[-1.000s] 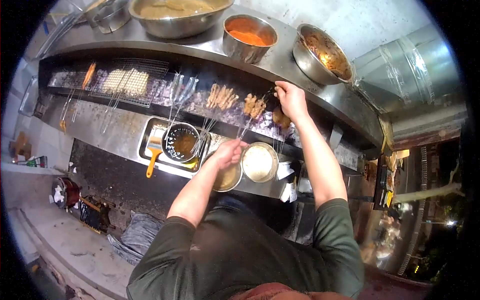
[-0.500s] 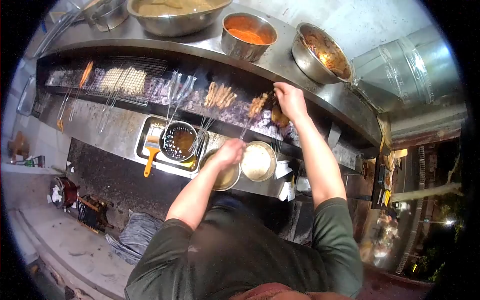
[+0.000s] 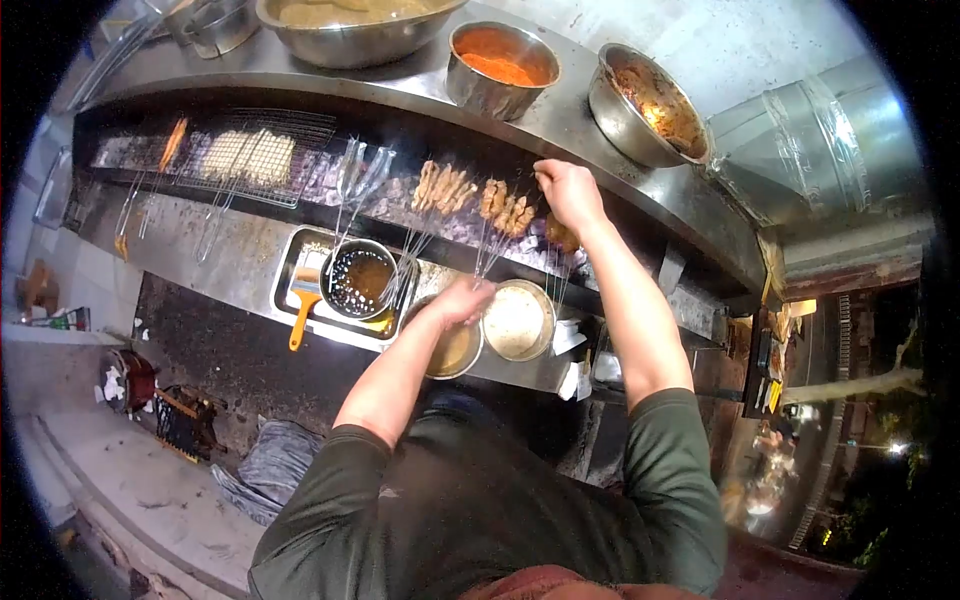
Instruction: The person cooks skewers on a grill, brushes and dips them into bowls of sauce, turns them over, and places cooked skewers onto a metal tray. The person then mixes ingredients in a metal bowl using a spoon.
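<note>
Over the right part of the charcoal grill, meat skewers (image 3: 507,208) lie with their meat toward the back and thin metal rods pointing toward me. My left hand (image 3: 467,298) is closed at the near ends of these rods, above two bowls. At the back edge of the grill, my right hand (image 3: 570,195) has its fingers pinched together just right of the meat; what is between them is hidden. Browned pieces (image 3: 562,234) sit below that hand. Another bunch of meat skewers (image 3: 443,188) rests to the left on the coals.
A seasoning pot (image 3: 503,68), a large basin (image 3: 360,42) and a sauce-stained bowl (image 3: 650,105) stand on the back ledge. A wire grill basket (image 3: 250,160) is at the left. In front are a tray with a brush (image 3: 304,305) and dark pot (image 3: 358,285), plus a white-filled bowl (image 3: 518,320).
The skewers by my left hand have gone from a tight bunch to a spread fan on the grill. My right hand has shifted a little left.
</note>
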A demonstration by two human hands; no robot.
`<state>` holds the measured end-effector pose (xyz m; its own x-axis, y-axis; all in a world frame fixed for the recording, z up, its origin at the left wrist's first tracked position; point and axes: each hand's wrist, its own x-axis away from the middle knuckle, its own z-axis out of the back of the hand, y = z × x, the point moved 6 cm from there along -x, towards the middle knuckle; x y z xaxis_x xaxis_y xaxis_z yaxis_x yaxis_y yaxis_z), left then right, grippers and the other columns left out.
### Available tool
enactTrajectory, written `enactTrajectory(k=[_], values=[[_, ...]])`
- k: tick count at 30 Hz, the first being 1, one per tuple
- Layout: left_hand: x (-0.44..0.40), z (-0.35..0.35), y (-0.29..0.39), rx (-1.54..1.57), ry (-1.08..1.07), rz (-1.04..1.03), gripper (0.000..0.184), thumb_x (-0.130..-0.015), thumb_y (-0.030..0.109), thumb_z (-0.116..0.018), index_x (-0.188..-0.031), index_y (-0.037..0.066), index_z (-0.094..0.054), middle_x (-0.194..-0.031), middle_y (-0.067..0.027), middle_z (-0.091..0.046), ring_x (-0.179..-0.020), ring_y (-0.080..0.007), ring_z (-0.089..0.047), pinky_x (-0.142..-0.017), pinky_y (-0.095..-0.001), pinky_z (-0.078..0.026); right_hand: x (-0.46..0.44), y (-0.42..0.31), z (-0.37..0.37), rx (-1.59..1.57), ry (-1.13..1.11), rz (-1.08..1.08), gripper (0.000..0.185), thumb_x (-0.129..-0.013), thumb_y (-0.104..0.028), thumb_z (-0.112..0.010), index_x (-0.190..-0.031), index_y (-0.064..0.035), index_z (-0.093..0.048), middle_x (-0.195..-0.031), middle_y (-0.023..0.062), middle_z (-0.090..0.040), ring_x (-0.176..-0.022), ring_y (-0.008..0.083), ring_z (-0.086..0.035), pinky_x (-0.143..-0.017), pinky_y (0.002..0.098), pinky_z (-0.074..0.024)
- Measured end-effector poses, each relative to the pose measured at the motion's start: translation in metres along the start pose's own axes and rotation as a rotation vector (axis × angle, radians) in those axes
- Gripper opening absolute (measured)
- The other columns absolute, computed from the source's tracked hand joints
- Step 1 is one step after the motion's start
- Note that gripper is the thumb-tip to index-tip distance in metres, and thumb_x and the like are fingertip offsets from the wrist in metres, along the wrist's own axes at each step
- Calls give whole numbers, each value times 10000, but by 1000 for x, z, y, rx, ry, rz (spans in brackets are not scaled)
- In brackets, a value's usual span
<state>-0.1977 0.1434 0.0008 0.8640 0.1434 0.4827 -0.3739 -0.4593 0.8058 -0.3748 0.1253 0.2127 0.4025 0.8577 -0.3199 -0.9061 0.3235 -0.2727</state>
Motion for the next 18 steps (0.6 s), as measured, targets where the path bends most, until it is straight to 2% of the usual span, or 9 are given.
enactTrajectory(k=[2, 4, 6, 8, 10, 12, 14, 16, 18], values=[[2, -1, 5, -122, 81, -33, 266, -906, 240, -563, -985, 1, -477, -557, -37, -506, -377, -99, -411, -364, -270, -324, -1, 10, 4, -86, 76, -98, 188, -824, -151, -583, -972, -72, -666, -910, 147, -658, -845, 318, -634, -772, 383, -497], [3, 7, 7, -303, 270, -85, 258, -851, 235, -579, -919, -14, -564, -716, -135, -615, -522, -212, -578, -468, -328, -456, 1, 14, 8, -404, 130, -348, 185, -832, -148, -578, -967, -53, -660, -888, 160, -655, -852, 330, -625, -778, 391, -493], [4, 12, 7, -465, 363, -191, 353, -828, 267, -600, -1005, -35, -554, -848, -206, -627, -716, -302, -616, -643, -374, -487, 0, -1, 0, -179, 34, -39, 188, -848, -120, -554, -991, -46, -652, -907, 172, -653, -835, 284, -649, -772, 365, -500], [4, 13, 7, -555, 410, -238, 437, -812, 297, -612, -1069, -49, -538, -945, -254, -624, -873, -368, -614, -783, -407, -483, 0, -3, 9, -127, 172, 31, 189, -846, -120, -554, -990, -50, -654, -934, 168, -649, -865, 290, -641, -789, 367, -495], [16, 10, 14, -568, 429, -209, 498, -805, 325, -613, -1111, -56, -516, -1007, -279, -605, -993, -409, -573, -888, -426, -443, 1, 1, -6, -261, 3, -100, 187, -841, -120, -558, -986, -53, -655, -948, 162, -646, -892, 313, -622, -807, 376, -487], [31, 8, 18, -661, 474, -172, 510, -826, 351, -588, -1123, -55, -504, -1030, -270, -593, -991, -386, -574, -883, -425, -450, 9, 1, -21, -40, -105, 20, 185, -825, -115, -578, -977, -45, -658, -951, 160, -650, -863, 290, -642, -795, 366, -495], [67, 3, 49, -937, 578, -270, 481, -829, 323, -589, -1120, -51, -501, -1047, -262, -578, -1010, -375, -562, -882, -430, -450, 7, 2, -9, -101, 48, -83, 172, -822, -126, -596, -947, -27, -661, -874, 161, -664, -773, 242, -669, -745, 337, -511], [94, 11, 68, -1165, 825, -669, 484, -765, 272, -653, -1118, -20, -494, -1001, -193, -570, -924, -349, -556, -805, -439, -448, 3, -4, -6, -532, 88, -307, 187, -848, -158, -607, -920, 7, -661, -704, 118, -668, -656, 151, -672, -620, 284, -513], [116, 28, 93, -1278, 1060, -674, 521, -750, 246, -678, -1130, -47, -476, -1003, -184, -545, -859, -332, -537, -745, -418, -441, -10, -28, -8, -670, 62, -304, 185, -858, -139, -595, -940, 16, -655, -731, 120, -672, -660, 131, -670, -605, 266, -512]])
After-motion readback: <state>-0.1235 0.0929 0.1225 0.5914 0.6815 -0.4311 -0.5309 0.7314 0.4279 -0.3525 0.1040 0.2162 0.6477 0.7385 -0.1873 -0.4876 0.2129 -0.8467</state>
